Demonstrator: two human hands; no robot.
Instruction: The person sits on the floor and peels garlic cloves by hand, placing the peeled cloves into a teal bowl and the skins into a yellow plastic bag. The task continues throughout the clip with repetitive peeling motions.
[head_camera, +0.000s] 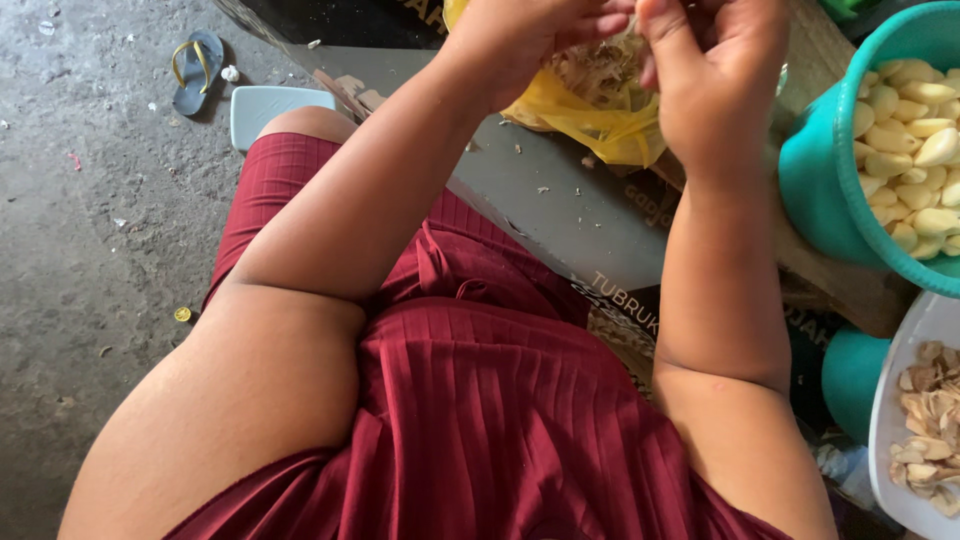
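While both hands, left hand (520, 40) and right hand (715, 70), pinch something hidden above the yellow bag (600, 120), peeled garlic cloves (915, 130) look small, firm, slippery.

The yellow bag (590, 115) is thin, glossy, crinkled plastic; the teal bowl (815, 180) is smooth plastic with a soft sheen. The peeled garlic cloves (915, 130) look smooth and waxy, the dress (480, 400) is matt ribbed cloth. The floor (90, 250) is rough, dull concrete.

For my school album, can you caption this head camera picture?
Two hands, left hand and right hand, working over a yellow bag beside a teal bowl of peeled garlic cloves.
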